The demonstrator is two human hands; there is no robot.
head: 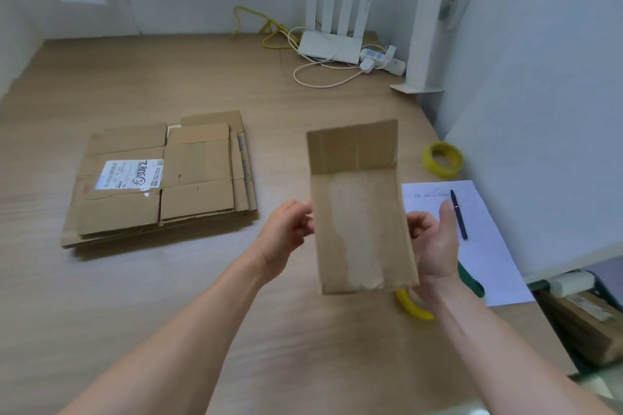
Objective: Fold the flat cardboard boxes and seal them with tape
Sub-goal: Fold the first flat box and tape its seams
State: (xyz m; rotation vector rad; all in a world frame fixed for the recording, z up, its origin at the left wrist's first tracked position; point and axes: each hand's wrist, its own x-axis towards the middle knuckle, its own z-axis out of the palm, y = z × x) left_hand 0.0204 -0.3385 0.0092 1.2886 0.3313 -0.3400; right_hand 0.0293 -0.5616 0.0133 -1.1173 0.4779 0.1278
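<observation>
Pale wood desk (168, 296) under us, white walls meeting in the corner beyond. Nearest, both our forearms reach in from the bottom edge. Our hands hold a flat cardboard box (360, 212) upright above the desk, its top flaps standing up and away from us. Left hand (286, 232) pinches the box's left edge, fingers curled onto it. Right hand (435, 242) grips the right edge, thumb raised, fingers curled in against the card. Below the box's lower corner, a yellow curved object (413, 308) lies on the desk; what it is we cannot tell. Beside our right wrist, a green-handled tool (472, 281) rests on a white sheet of paper (495, 246), with a dark pen (459, 216) lying on the sheet further up. Left of the hands, well apart, a stack of flattened boxes (161, 178), the top one bearing a white shipping label (129, 173). Beyond the paper, a yellow tape roll (442, 159) near the right wall. Farthest, in the corner, a white router (332, 45) with four antennas, a power strip (382, 59) and tangled cables (276, 32).
</observation>
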